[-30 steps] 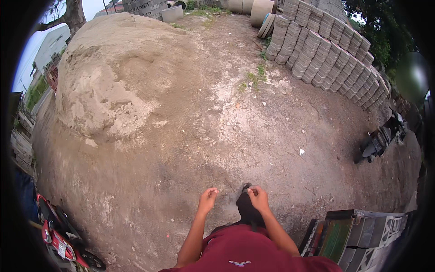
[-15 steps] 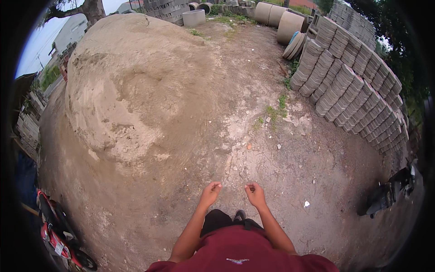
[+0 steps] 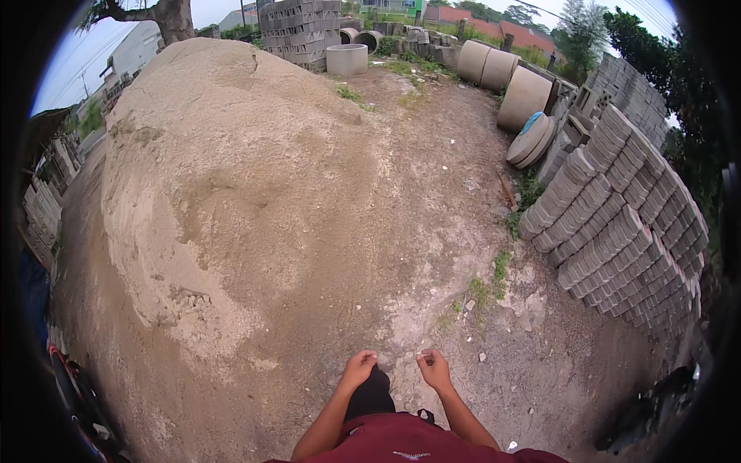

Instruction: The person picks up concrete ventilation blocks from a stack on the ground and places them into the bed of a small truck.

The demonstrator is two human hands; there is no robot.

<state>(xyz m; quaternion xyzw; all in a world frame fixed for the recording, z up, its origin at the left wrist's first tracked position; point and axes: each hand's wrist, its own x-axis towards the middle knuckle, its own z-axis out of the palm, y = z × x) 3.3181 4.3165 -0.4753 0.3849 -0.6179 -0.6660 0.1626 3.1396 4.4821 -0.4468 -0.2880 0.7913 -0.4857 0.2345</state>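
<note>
My left hand (image 3: pixel 360 368) and my right hand (image 3: pixel 434 369) are held up in front of my body, a short gap between them. On both, the fingers curl in toward the thumb, and I see no object in either. Neither hand touches the other or anything around it. Beneath them lies bare, stony ground (image 3: pixel 417 316). The large sand heap (image 3: pixel 255 177) rises ahead and to the left, out of reach of my hands. My dark-trousered leg (image 3: pixel 372 392) shows just below the left hand.
Stacked grey paving blocks (image 3: pixel 617 255) stand on the right. Concrete pipes (image 3: pixel 525 96), round slabs (image 3: pixel 531 140) and a concrete ring (image 3: pixel 347 59) lie farther off. Motorbikes are parked at the lower left (image 3: pixel 77 401) and lower right (image 3: pixel 652 409). Weeds (image 3: pixel 486 289) and loose stones dot the ground.
The view has tilted up and moved forward, so the heap and blocks sit lower and more background shows. My hands appear lower in the picture, in much the same pose.
</note>
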